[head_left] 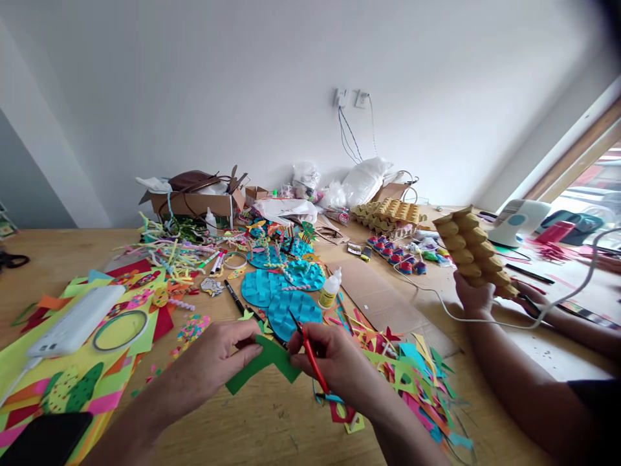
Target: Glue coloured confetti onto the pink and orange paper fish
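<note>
A strip of green paper (255, 367) with a notch in its lower edge is pinched between the thumb and fingers of my left hand (218, 355). My right hand (337, 357) has red-handled scissors (314, 366) tucked in it, the blades pointing up and left. The fingertips of that hand also rest at the paper's right end. Just beyond my hands lie round blue pieces (294, 309) with raised ridges. A white glue bottle (330, 289) with a yellow label stands upright beside them.
Paper scraps (407, 372) litter the right front. At left, coloured sheets (22, 353) carry a white power strip (77, 320), a tape roll (120, 330) and a phone (46, 439). A co-worker's hands (473, 294) hold a yellow egg carton (473, 249) at right, where a white cable (466, 318) crosses.
</note>
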`<state>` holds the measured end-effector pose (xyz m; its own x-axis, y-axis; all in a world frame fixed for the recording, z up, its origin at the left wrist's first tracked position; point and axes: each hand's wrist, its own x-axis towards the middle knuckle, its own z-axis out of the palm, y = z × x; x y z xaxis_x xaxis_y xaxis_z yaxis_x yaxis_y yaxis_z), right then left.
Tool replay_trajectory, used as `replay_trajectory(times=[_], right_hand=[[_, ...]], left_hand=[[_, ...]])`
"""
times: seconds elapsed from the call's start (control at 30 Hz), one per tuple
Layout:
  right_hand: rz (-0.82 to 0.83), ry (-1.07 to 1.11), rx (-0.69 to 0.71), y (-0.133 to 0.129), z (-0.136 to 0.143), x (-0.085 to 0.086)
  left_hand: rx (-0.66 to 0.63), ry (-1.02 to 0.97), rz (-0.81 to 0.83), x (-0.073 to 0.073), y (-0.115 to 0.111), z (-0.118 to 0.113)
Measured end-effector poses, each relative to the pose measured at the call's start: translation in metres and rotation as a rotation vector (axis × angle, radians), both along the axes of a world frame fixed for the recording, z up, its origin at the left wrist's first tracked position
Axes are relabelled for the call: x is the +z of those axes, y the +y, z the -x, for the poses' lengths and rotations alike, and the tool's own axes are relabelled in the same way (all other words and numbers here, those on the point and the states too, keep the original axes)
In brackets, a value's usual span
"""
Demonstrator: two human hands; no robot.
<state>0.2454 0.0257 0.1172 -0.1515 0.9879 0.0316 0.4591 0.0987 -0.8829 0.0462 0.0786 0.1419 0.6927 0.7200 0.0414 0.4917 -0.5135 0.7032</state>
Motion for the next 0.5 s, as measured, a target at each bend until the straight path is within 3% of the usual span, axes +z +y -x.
replay_trajectory(times=[0.1,0.2,0.27,0.3,0.43,0.5], right_hand=[[0.000,0.006,0.015,0.003,-0.002,-0.002],[-0.009,0.066,-0.039,0.006,-0.005,0.007],[-0.018,0.159,-0.102,0.008,-0.006,0.014],[-0.018,0.218,-0.127,0.009,-0.006,0.017],[-0.020,0.440,-0.166,0.011,-0.002,0.027],[-0.041,0.512,-0.176,0.012,0.002,0.030]], left_hand=[[0.054,-0.047,-0.037,0.002,-0.001,0.002],[0.239,-0.252,-0.197,0.009,-0.012,0.009],[0.283,-0.366,-0.240,0.013,-0.024,0.013],[0.275,-0.395,-0.214,0.014,-0.030,0.013],[-0.025,-0.312,0.054,0.008,-0.040,-0.005],[-0.062,-0.322,0.219,0.000,-0.035,-0.019]])
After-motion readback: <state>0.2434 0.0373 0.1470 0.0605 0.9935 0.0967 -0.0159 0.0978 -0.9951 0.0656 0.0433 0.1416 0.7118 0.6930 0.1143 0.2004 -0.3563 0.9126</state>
